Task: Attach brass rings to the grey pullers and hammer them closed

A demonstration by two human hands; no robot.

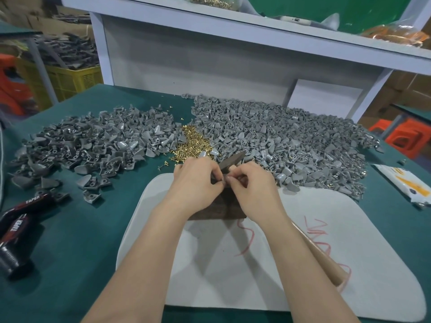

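Both hands meet over a dark block (217, 212) at the far edge of a white mat (291, 252). My left hand (197, 180) pinches a small grey puller (215, 180) that its fingers mostly hide. My right hand (250, 185) is curled round a hammer, and its fingertips touch the same small part. The hammer's dark head (232, 159) pokes out above the fingers, and its wooden handle (324, 259) runs back under my right forearm. Whether a brass ring sits between the fingertips cannot be told. A heap of brass rings (191, 143) lies just beyond the hands.
Two big heaps of grey pullers lie on the green table, one at the left (93, 141) and one at the right (279, 141). Black cans marked TAPER (21, 220) lie at the left edge. A white and yellow packet (405, 183) lies at the right. A white shelf (233, 54) stands behind.
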